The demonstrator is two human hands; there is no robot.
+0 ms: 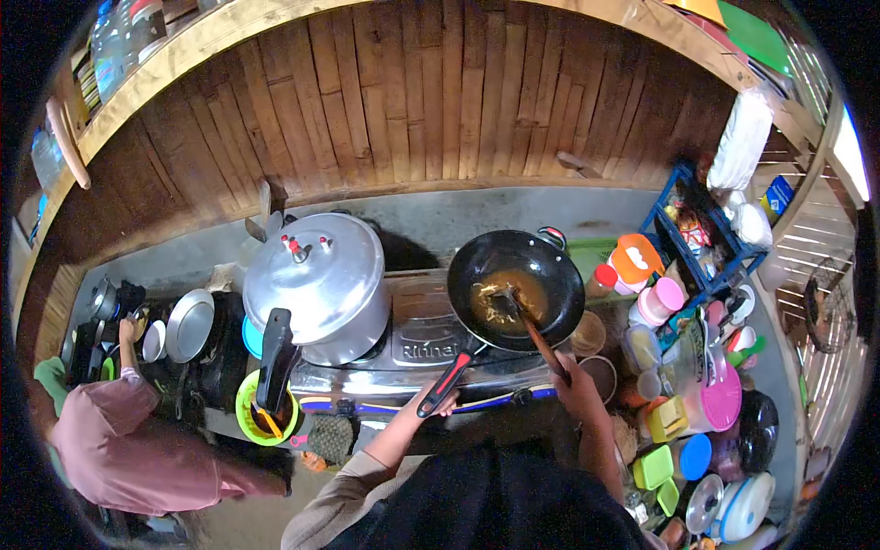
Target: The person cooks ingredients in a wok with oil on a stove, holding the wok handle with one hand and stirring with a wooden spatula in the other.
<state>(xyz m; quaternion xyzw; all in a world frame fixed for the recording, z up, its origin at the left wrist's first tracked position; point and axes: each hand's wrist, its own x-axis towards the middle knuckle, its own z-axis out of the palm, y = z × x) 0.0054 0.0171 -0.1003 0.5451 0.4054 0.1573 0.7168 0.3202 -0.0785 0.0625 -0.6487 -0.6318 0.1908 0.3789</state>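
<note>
Holding: left hand (440, 403) around wok handle (448, 377); right hand (577, 392) around spatula (537, 341), tip in brown liquid (532, 288).
Wok (561, 275): right side of stove (423, 316), rim near orange container (636, 260).
Gap: stove top between pot (312, 275) and wok.
Overhang: pot handle (274, 359) above green bowl (246, 427).
Stove: reads "Rinnai".

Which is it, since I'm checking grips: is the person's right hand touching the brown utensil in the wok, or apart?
Touching. The head view shows the right hand closed around the near end of the brown utensil.
</note>
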